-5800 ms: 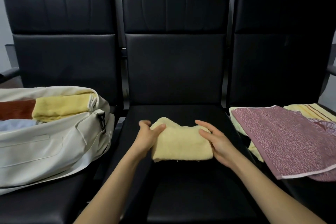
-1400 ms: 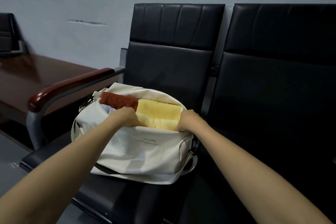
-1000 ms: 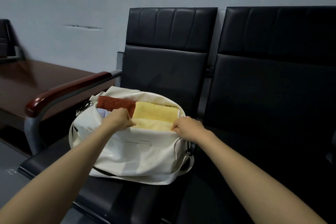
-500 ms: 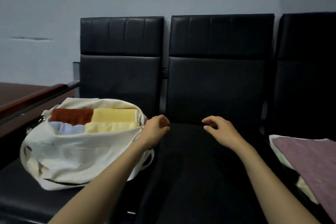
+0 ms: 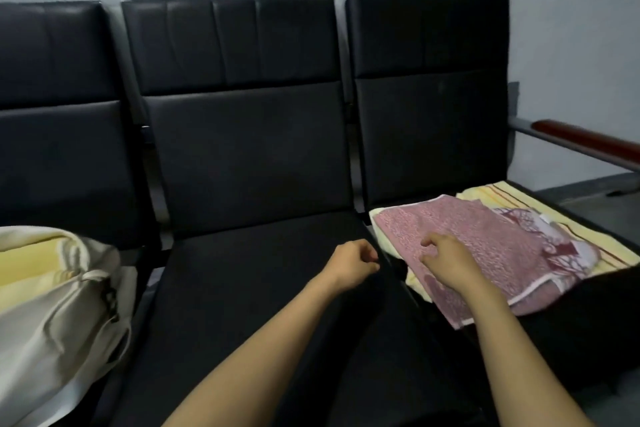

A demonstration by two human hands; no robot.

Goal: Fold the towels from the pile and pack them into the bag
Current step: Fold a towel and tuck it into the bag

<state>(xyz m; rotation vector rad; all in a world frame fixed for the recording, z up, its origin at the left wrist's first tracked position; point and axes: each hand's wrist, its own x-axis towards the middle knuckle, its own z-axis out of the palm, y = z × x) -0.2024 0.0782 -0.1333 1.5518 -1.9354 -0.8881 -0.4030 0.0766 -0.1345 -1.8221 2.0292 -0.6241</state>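
Your right hand (image 5: 446,262) is over the pink towel (image 5: 502,236) atop the pile (image 5: 519,206) at centre right, fingers loosely bent, gripping nothing. Your left hand (image 5: 351,262), mid-frame, is loosely curled and holds nothing. The bag (image 5: 52,315) sits lower left with a yellow towel (image 5: 27,263) inside.

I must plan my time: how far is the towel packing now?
Done: a pale yellow towel lies inside the white canvas bag. In hand: nothing gripped; the right hand is over the pink speckled towel, the left hand hangs empty. Left: that towel and the yellow striped towel beneath it, unfolded.
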